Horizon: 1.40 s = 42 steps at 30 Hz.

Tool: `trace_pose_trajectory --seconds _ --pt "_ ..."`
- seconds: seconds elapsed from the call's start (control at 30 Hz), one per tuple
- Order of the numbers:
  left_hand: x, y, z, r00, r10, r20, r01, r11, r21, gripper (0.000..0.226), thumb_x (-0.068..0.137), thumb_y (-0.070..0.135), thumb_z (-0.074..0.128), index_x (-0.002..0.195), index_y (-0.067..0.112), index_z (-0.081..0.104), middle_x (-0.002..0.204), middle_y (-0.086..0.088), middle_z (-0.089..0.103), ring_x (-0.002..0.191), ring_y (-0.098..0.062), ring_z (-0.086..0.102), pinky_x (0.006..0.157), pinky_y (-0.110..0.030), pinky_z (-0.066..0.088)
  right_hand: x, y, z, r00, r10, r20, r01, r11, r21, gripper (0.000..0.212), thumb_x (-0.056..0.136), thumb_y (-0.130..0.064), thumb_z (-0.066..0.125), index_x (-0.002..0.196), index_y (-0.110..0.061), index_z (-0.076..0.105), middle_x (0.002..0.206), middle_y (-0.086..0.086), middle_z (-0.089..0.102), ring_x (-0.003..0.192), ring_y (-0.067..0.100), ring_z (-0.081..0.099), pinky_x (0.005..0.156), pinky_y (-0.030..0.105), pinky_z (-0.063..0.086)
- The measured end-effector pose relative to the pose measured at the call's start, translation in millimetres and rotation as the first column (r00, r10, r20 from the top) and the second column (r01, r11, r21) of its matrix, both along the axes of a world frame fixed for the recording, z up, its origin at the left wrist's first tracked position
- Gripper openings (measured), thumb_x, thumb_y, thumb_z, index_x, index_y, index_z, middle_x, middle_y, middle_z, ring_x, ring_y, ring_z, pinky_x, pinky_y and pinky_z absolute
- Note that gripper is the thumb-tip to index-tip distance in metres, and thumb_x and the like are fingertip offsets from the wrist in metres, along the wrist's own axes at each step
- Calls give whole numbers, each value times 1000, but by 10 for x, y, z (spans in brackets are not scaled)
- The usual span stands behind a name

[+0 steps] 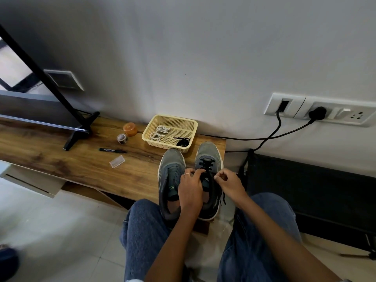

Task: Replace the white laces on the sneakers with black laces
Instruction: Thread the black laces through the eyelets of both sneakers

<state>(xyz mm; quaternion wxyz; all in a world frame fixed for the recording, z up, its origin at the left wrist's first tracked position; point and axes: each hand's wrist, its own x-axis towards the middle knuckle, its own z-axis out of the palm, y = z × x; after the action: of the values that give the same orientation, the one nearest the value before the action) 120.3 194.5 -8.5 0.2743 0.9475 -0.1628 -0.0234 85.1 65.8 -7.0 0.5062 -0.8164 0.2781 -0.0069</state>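
We had the right sneaker point(207, 159) at lower center, part-threaded with a black lace point(205, 162); our left hand point(190, 192) and right hand point(230, 184) each pinched it. Tongue logo was unreadable. White laces point(159, 132) sat in the basket point(194, 127).

Grey sneakers point(173, 171) side by side — right one black-laced point(205, 162).

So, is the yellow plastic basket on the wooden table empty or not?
Not empty. The yellow plastic mesh basket holds coiled white laces and one bundled black lace.
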Motion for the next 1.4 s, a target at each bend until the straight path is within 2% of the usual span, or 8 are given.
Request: trace_pose_trajectory --seconds 0.33,0.47,0.57,0.73,0.83,0.97,1.13,1.4 --pt "-10 -44 31 999 44 -24 -44 999 -2 33 100 15 40 131 24 49 121 -4 52 103 -19 51 78 -32 49 27 0 61 993 -56 -100 58 998 19 16 90 -13 49 76 -10 43 71 4 45 64 15 40 55 29 28" --pt "-2 -26 43 996 63 -58 -66 996 -56 31 101 19 40 130 21 50 123 -4 53 107 -20 52 81 -32 48 16 -8 25 995 -82 -52 86 993 84 20 96 -16 48 84 -2 57 79 11 60 70 18 54 61 30 40" --pt "-17 -6 44 994 62 -93 -70 993 -90 35 101 22 39 134 19 48 127 -4 53 114 -18 51 89 -31 44 9 -53 -5 991 -132 -26 134 980 150 17 99 -14 44 93 -3 56 79 12 64 67 21 61 68 37 51" --pt "-75 9 62 983 101 -155 -117 988 -96 37 101 19 41 136 16 48 127 -5 57 115 -20 54 91 -31 43 55 -129 -50 995 29 -96 -31 999 -24 8 92 -8 54 87 -15 57 73 2 55 71 22 56 68 35 45" --pt "-64 17 70 972 132 -192 -151 985 -87 31 100 22 45 128 16 55 119 -5 62 109 -21 58 85 -31 45 76 -175 -99 986 92 -140 -109 987 -116 33 90 -9 58 60 -17 44 62 1 44 61 17 42 64 32 36" --pt "-26 33 64 966 167 -197 -191 975 -110 26 99 23 48 120 17 62 111 -4 66 102 -22 61 81 -33 48 85 -305 187 974 122 -189 -146 982 -119 34 98 -26 47 67 -12 46 67 4 45 64 18 43 64 32 33" --pt "-36 50 50 969 181 -171 -209 964 -165 28 98 30 50 120 20 63 111 -1 67 100 -18 62 81 -34 52 -75 -509 918 986 143 -91 -140 989 42 32 100 -26 45 83 -5 61 80 8 63 74 17 56 74 31 41" --pt "-17 39 105 963 208 -171 -241 948 -205 25 96 26 55 118 22 64 114 1 65 102 -15 60 78 -25 44 -249 -717 1713 989 57 137 -69 994 82 28 99 -24 48 85 -6 64 66 4 55 64 15 50 70 28 41"
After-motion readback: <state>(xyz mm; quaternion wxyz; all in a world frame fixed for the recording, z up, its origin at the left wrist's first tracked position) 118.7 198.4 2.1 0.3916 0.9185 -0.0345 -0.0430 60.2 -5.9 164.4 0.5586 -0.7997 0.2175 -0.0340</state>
